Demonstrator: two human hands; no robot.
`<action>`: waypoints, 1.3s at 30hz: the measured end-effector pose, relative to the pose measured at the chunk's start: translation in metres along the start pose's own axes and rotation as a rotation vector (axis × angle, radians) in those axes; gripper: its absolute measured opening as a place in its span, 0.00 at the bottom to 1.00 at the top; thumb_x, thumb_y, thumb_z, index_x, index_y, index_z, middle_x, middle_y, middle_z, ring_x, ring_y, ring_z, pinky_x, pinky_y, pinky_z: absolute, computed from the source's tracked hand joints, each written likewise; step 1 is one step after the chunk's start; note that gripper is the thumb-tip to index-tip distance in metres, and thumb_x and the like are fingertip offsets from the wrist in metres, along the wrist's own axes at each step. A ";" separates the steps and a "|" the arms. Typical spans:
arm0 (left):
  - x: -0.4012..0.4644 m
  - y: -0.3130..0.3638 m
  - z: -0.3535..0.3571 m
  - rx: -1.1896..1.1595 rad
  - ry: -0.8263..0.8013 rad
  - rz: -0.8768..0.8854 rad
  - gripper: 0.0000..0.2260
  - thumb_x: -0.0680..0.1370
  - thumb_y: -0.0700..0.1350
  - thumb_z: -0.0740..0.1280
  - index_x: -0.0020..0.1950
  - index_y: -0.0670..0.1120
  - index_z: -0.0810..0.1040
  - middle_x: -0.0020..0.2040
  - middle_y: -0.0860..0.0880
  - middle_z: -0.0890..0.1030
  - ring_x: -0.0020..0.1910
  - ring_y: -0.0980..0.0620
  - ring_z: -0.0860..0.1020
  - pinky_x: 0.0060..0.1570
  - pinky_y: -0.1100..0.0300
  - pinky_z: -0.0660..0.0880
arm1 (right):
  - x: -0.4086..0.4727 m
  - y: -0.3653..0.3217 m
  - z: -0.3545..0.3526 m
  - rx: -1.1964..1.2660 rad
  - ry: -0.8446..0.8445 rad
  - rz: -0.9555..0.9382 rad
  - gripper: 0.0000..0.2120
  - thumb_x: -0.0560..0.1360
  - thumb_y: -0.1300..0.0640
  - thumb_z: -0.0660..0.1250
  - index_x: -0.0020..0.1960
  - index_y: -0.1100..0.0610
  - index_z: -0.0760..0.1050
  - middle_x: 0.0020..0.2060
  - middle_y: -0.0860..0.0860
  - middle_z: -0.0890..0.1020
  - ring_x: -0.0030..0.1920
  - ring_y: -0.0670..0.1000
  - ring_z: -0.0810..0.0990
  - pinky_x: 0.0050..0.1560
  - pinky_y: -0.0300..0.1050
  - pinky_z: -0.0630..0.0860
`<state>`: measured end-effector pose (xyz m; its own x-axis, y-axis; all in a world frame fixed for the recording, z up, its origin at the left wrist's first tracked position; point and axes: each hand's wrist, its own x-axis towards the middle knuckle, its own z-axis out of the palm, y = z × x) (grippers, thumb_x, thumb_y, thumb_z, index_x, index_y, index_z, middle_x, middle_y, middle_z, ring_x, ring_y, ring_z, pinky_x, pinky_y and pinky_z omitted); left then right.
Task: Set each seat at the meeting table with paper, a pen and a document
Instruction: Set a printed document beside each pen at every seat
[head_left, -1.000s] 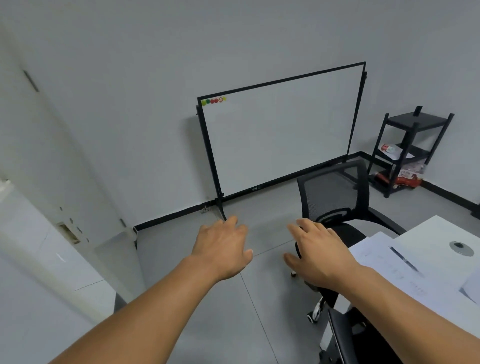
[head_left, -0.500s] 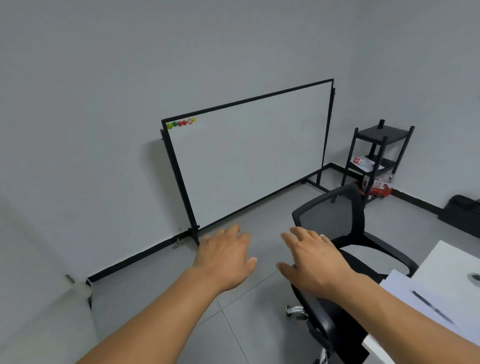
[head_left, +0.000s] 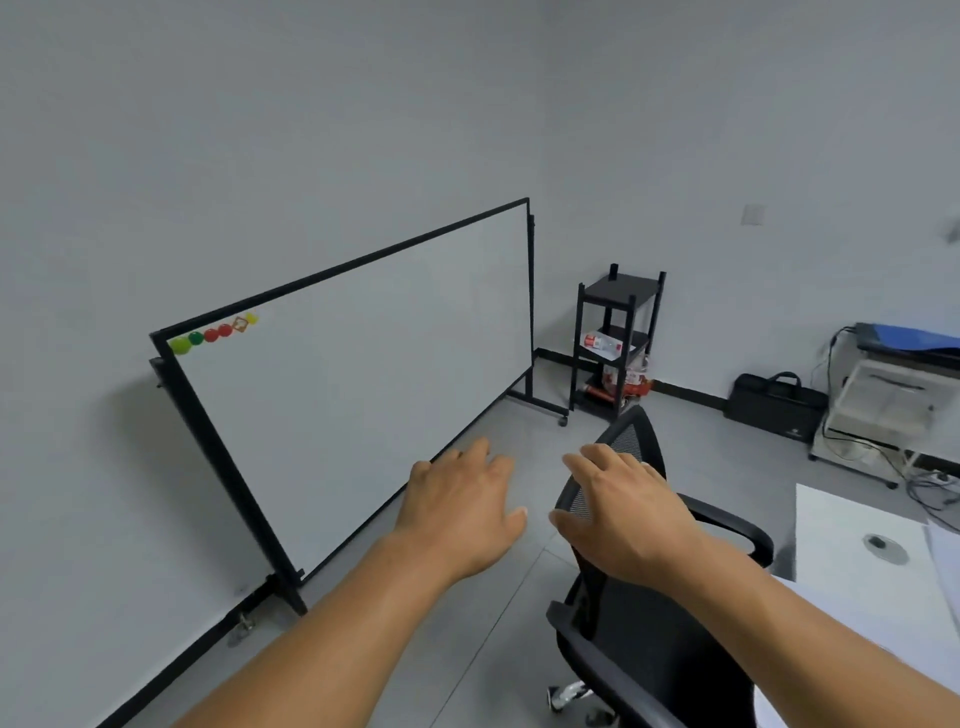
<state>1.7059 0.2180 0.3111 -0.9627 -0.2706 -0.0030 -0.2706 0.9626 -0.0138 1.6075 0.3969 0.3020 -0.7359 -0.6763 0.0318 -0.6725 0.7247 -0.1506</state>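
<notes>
My left hand (head_left: 465, 512) and my right hand (head_left: 621, 512) are both stretched out in front of me, palms down, fingers apart, holding nothing. My right hand hovers over the back of a black mesh office chair (head_left: 644, 639). The white meeting table (head_left: 852, 525) shows at the lower right, with a round cable grommet (head_left: 884, 545) in its top. White paper sheets (head_left: 893, 618) lie on it beside my right forearm, and the edge of another sheet (head_left: 948, 545) shows at the frame's right border. No pen is visible.
A black-framed whiteboard (head_left: 353, 410) on wheels leans along the left wall, with coloured magnets (head_left: 213, 332) in its corner. A black shelf rack (head_left: 615, 343) stands in the corner. A black bag (head_left: 776, 402) and a white cart (head_left: 888, 400) with cables stand at the far right.
My view has swung to the right: the whiteboard moved left in frame, and the bag and cart came into sight. Both hands stayed outstretched and empty. The pen on the table left the view.
</notes>
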 end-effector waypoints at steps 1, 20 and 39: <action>0.017 -0.003 0.000 0.007 -0.005 0.023 0.27 0.84 0.63 0.61 0.79 0.51 0.71 0.74 0.50 0.71 0.70 0.44 0.75 0.69 0.42 0.74 | 0.011 0.002 0.001 0.010 0.009 0.019 0.31 0.82 0.33 0.61 0.77 0.51 0.68 0.75 0.51 0.72 0.75 0.57 0.71 0.76 0.56 0.69; 0.297 -0.021 0.035 0.102 -0.218 0.252 0.29 0.84 0.61 0.63 0.83 0.52 0.67 0.80 0.47 0.68 0.75 0.41 0.73 0.71 0.40 0.72 | 0.233 0.096 0.050 0.166 -0.014 0.256 0.31 0.82 0.34 0.61 0.78 0.50 0.66 0.76 0.50 0.72 0.76 0.55 0.71 0.78 0.58 0.68; 0.525 0.136 0.085 0.140 -0.244 1.148 0.28 0.81 0.63 0.63 0.79 0.55 0.69 0.76 0.50 0.71 0.70 0.42 0.76 0.65 0.40 0.74 | 0.241 0.206 0.064 0.186 0.083 1.233 0.26 0.79 0.34 0.60 0.71 0.48 0.69 0.70 0.48 0.75 0.69 0.56 0.75 0.67 0.54 0.73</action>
<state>1.1643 0.2059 0.2228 -0.6104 0.7424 -0.2760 0.7702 0.6377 0.0121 1.2968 0.3748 0.2153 -0.8748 0.4544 -0.1681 0.4840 0.8351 -0.2616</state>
